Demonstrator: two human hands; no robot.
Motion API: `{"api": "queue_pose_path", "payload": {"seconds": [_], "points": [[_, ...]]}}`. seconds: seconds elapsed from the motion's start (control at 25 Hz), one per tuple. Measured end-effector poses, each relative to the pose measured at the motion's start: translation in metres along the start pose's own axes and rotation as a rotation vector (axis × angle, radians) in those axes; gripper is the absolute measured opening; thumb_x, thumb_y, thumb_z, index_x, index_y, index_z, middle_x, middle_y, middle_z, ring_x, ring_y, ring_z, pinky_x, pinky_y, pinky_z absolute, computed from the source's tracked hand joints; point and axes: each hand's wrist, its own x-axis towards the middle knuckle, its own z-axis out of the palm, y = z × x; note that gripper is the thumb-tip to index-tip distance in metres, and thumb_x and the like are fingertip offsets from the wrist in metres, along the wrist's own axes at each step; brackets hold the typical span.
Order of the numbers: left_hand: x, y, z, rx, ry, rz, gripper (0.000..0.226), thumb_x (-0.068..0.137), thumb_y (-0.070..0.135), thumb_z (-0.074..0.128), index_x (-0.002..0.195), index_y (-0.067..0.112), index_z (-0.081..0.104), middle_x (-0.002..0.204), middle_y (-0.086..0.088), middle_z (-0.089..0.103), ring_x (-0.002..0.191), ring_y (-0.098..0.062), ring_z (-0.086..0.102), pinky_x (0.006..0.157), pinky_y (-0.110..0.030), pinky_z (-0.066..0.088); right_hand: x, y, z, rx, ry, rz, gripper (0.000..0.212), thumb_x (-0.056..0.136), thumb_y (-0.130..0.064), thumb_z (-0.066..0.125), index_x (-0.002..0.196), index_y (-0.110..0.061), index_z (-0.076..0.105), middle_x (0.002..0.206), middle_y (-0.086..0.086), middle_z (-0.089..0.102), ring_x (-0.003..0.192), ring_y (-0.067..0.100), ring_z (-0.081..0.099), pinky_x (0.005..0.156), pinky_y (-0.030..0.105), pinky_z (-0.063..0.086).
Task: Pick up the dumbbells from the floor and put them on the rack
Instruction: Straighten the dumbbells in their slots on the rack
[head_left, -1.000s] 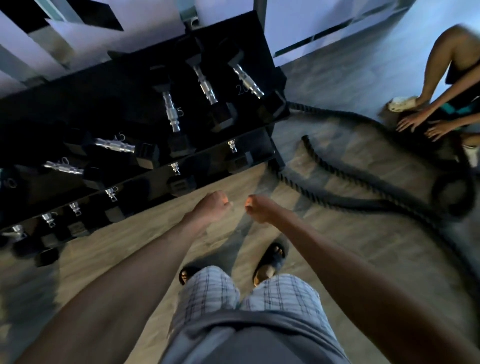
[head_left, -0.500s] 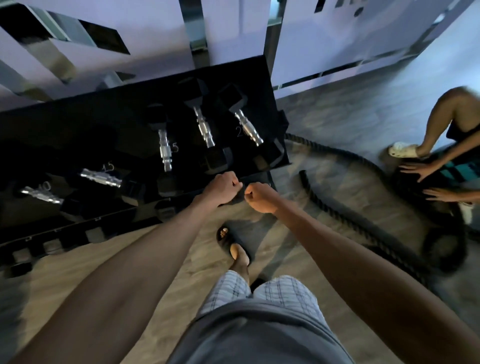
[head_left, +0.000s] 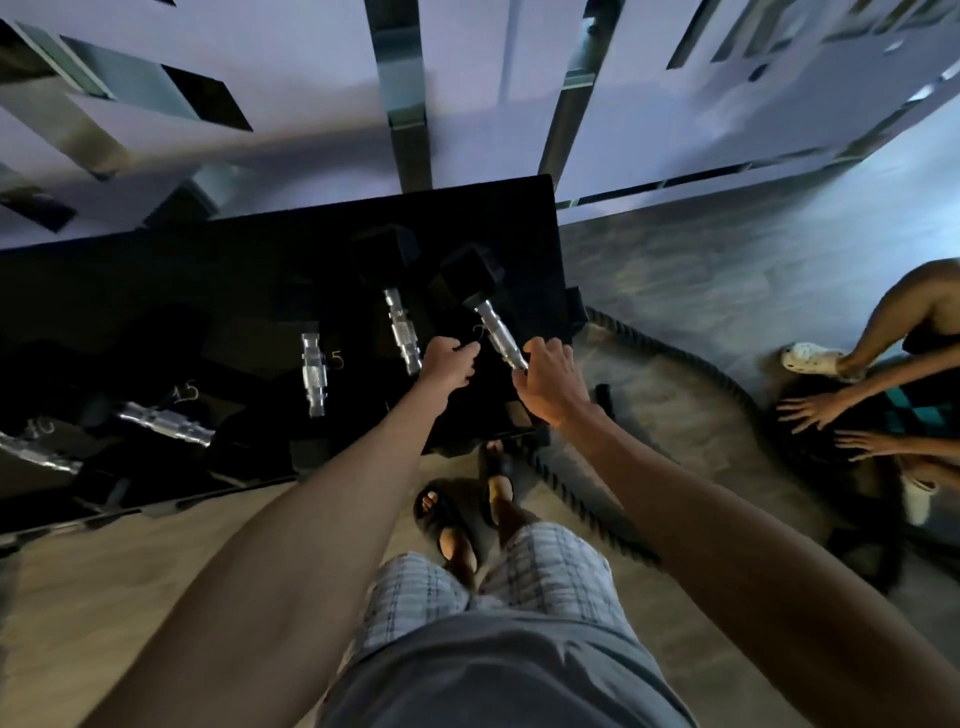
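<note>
Both hands at the rack: right hand grip clamped on dumbbell handle, left hand grip curled, hold unclear.

Both arms stretched forward, near parallel. Left hand curled in fist, back up. Right hand just beside, fingers bent, grasp unclear.

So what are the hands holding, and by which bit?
The right hand holds the rightmost dumbbell at the near end of its silver handle. The left hand is curled beside it; too dark to tell if it holds anything.
</note>
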Motion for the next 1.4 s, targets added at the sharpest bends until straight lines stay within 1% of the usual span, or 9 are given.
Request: {"api": "queue_pose_path", "payload": {"seconds": [0.12, 0.2, 0.32, 0.4, 0.48, 0.76, 0.92, 1.16, 1.4], "points": [[0.024, 0.02, 0.008, -0.477, 0.024, -0.207, 0.009, 0.098, 0.016, 0.055, 0.101, 0.01, 0.062, 0.113, -0.008, 0.064, 0.108, -0.02, 0.06, 0.106, -0.04, 0.045, 0.039, 0.011, 0.004, 0.074, -0.127, -0.057, 0.042, 0.095, -0.031, 0.054, 0.13, -0.009, 0.046, 0.124, 0.013, 0.053, 0.113, 0.03, 0.052, 0.093, 0.041, 0.045], [0.037, 0.032, 0.016, -0.637, -0.006, -0.267, 0.014, 0.097, 0.012, 0.055, 0.109, 0.007, 0.062, 0.11, -0.005, 0.063, 0.105, -0.017, 0.058, 0.107, -0.037, 0.04, 0.057, 0.018, 0.007, 0.16, -0.192, -0.019, 0.044, 0.095, -0.032, 0.055, 0.133, -0.01, 0.045, 0.124, 0.011, 0.05, 0.105, 0.026, 0.057, 0.087, 0.039, 0.049], [0.059, 0.035, 0.025, -0.749, -0.016, -0.343, 0.043, 0.09, 0.011, 0.065, 0.13, 0.002, 0.053, 0.116, -0.011, 0.063, 0.11, -0.02, 0.059, 0.111, -0.038, 0.039, 0.076, 0.025, 0.017, 0.247, -0.302, 0.019, 0.034, 0.095, -0.03, 0.057, 0.122, -0.012, 0.047, 0.114, 0.007, 0.054, 0.09, 0.021, 0.059, 0.075, 0.037, 0.05], [0.069, 0.036, 0.029, -0.736, 0.001, -0.366, 0.067, 0.082, 0.009, 0.07, 0.141, 0.001, 0.041, 0.127, -0.017, 0.059, 0.118, -0.026, 0.057, 0.113, -0.041, 0.039, 0.082, 0.026, 0.026, 0.314, -0.314, 0.057, 0.021, 0.094, -0.025, 0.057, 0.108, -0.016, 0.044, 0.102, 0.005, 0.059, 0.084, 0.02, 0.061, 0.068, 0.036, 0.047], [0.073, 0.037, 0.034, -0.719, 0.044, -0.37, 0.073, 0.079, 0.005, 0.07, 0.143, 0.001, 0.035, 0.133, -0.019, 0.054, 0.124, -0.029, 0.054, 0.114, -0.044, 0.038, 0.085, 0.026, 0.031, 0.345, -0.308, 0.07, 0.019, 0.094, -0.023, 0.057, 0.102, -0.018, 0.041, 0.099, 0.004, 0.059, 0.082, 0.02, 0.059, 0.067, 0.037, 0.045], [0.078, 0.036, 0.039, -0.635, 0.119, -0.353, 0.068, 0.081, 0.012, 0.073, 0.138, 0.003, 0.037, 0.126, -0.016, 0.058, 0.119, -0.03, 0.058, 0.107, -0.046, 0.046, 0.081, 0.028, 0.038, 0.338, -0.239, 0.032, 0.014, 0.095, -0.021, 0.052, 0.102, -0.019, 0.04, 0.094, 0.001, 0.057, 0.082, 0.019, 0.057, 0.072, 0.041, 0.045], [0.081, 0.036, 0.041, -0.569, 0.121, -0.362, 0.08, 0.078, 0.021, 0.074, 0.144, 0.005, 0.032, 0.132, -0.018, 0.055, 0.124, -0.033, 0.055, 0.109, -0.049, 0.043, 0.081, 0.028, 0.039, 0.387, -0.227, 0.05, 0.015, 0.096, -0.021, 0.052, 0.105, -0.018, 0.041, 0.091, -0.001, 0.055, 0.079, 0.017, 0.056, 0.073, 0.039, 0.045], [0.081, 0.076, 0.034, -0.288, 0.103, -0.258, 0.085, 0.083, 0.023, 0.072, 0.145, 0.003, 0.016, 0.137, -0.019, 0.05, 0.127, -0.033, 0.052, 0.109, -0.047, 0.043, 0.082, 0.007, 0.036, 0.668, -0.164, 0.104, 0.009, 0.099, -0.015, 0.047, 0.105, -0.011, 0.041, 0.083, 0.005, 0.058, 0.056, 0.011, 0.048, 0.043, 0.017, 0.037], [0.083, 0.081, 0.031, -0.171, 0.097, -0.182, 0.068, 0.087, 0.016, 0.07, 0.137, 0.004, 0.025, 0.137, -0.016, 0.047, 0.13, -0.03, 0.046, 0.112, -0.043, 0.04, 0.089, 0.001, 0.038, 0.698, -0.147, 0.087, 0.007, 0.1, -0.015, 0.045, 0.103, -0.012, 0.039, 0.083, 0.006, 0.058, 0.057, 0.014, 0.05, 0.041, 0.018, 0.038]]}}
